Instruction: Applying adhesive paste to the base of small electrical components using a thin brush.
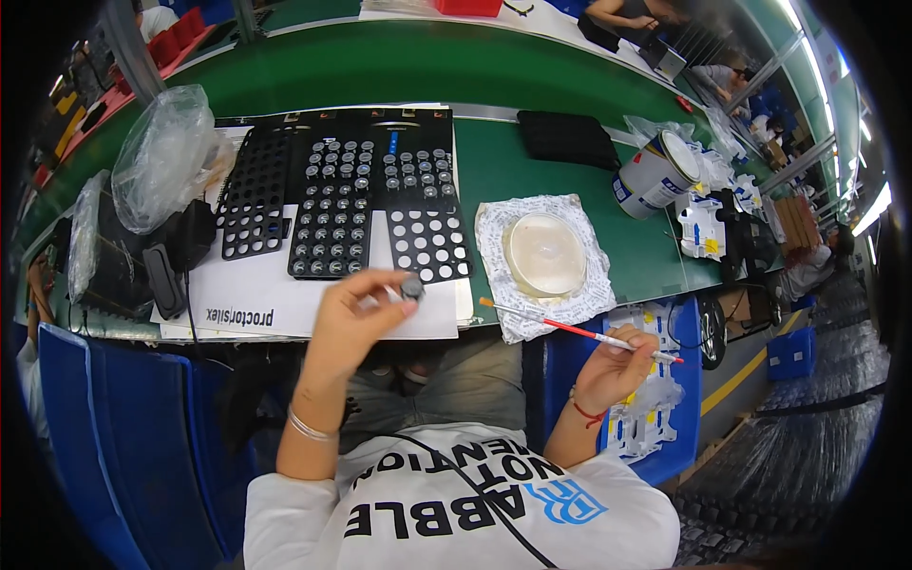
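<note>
My left hand point(366, 309) pinches a small dark round knob-like part point(411, 288) between thumb and fingertips, near the front of the trays. A thin red-handled paintbrush point(589, 333) is in my right hand point(617, 368), its bristle tip pointing left, just in front of a round dish point(544, 255) with a pale cream surface. Under the dish lies a printed white cloth or paper point(594, 285). Many similar round parts fill a black tray point(330, 211) in the middle. The black tray on its right point(427, 245) holds parts at its far end; white shows through its nearer holes.
Another black holed tray point(253, 195) lies at the left, beside a clear plastic bag point(163, 157). At the back right stand a tilted metal can point(657, 176) and a black foam-like pad point(567, 140). A blue bin point(698, 380) with white parts is by my right arm. Other people work beyond.
</note>
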